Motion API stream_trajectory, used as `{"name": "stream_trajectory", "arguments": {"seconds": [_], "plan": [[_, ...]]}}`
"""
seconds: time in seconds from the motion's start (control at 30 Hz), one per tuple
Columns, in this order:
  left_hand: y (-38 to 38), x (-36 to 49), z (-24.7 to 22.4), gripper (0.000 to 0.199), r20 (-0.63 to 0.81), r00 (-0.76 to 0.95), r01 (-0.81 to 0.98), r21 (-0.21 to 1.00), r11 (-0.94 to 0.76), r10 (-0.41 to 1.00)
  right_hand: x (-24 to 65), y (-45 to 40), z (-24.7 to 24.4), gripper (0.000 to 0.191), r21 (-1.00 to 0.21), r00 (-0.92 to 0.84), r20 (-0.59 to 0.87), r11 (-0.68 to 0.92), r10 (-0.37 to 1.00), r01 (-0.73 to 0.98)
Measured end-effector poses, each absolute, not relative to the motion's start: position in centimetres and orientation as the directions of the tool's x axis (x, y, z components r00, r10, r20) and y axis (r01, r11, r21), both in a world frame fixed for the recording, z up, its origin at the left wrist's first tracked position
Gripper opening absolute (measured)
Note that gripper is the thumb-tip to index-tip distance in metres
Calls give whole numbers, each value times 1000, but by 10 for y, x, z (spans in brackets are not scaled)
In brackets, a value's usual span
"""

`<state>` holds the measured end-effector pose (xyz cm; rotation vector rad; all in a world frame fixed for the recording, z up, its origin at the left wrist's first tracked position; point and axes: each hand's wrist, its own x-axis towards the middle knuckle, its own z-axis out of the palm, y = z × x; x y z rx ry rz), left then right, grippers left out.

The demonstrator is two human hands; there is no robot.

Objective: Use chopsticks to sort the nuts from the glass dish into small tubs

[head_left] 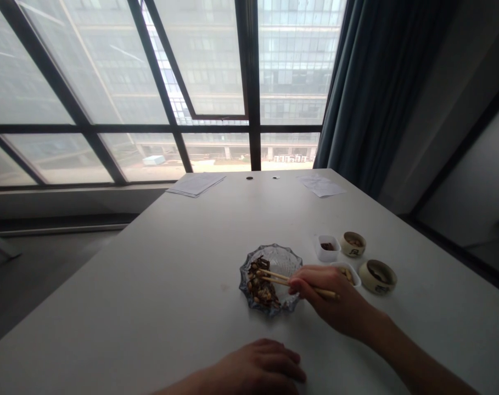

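Note:
My right hand (327, 296) is closed around a pair of wooden chopsticks (276, 277), its fingers over the right rim of a scalloped glass bowl (290, 257). The chopstick tips reach into a heap of mixed brown and tan dried pieces (261, 285) on the bowl's left side. Whether a piece is pinched between the tips, I cannot tell. Nearer to me, my left hand (259, 367) lies palm down on the white table (158, 296), fingers loosely stretched and holding nothing. Partly behind my right hand is a white dish (356, 278) with pale, nut-like pieces.
Right of the glass bowl stand a small white dish (327, 253) with dark reddish pieces and two cream cups, one farther back (353, 250) and one nearer (379, 282). Papers (196, 185) lie at the far left, and a thin sheet (322, 185) lies far right. Windows rise beyond.

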<state>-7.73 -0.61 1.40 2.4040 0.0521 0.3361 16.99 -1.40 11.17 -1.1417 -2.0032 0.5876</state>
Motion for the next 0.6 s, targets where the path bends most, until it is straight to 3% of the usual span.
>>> {"name": "stream_trajectory", "arguments": {"seconds": [0.2,0.37,0.47,0.6], "plan": [[-8,-75,20,20,195,970,-19,649,-760,142,195,-34,152,36,-729,-121,438,431,891,531],[-8,-74,30,21,152,979,0,662,-750,134,224,-62,182,32,-774,273,458,229,846,591],[-8,-74,37,24,128,982,15,671,-741,135,243,-76,192,40,-790,479,421,52,770,611],[-8,-74,42,25,133,982,11,667,-745,134,264,-80,194,52,-744,490,333,-95,806,662]]}}
